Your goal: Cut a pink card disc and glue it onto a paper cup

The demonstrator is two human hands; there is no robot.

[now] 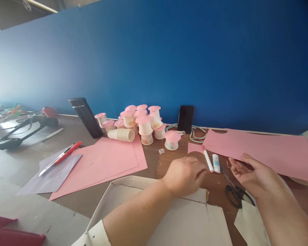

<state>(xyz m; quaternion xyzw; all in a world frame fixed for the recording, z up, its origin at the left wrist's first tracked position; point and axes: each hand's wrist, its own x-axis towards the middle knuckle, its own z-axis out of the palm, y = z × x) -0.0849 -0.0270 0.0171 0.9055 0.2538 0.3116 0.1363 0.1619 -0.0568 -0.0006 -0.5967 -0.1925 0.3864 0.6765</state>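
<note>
My left hand (184, 176) hovers over the far edge of a flattened cardboard box (169, 218), its fingers curled together near a white marker (208, 160); whether it holds anything is hidden. My right hand (254, 176) is open, palm up, fingers spread, beside black scissors (234, 191) and touching the near edge of a large pink paper sheet (261, 150). A small glue stick (216, 163) lies next to the marker.
A pile of paper cups with pink lids (141, 124) and a stack of cups on its side (122, 134) stand by the blue wall. Also here are a black flask (86, 117), a phone (185, 118), pink sheets (105, 164), and a red utility knife (63, 156) on grey paper.
</note>
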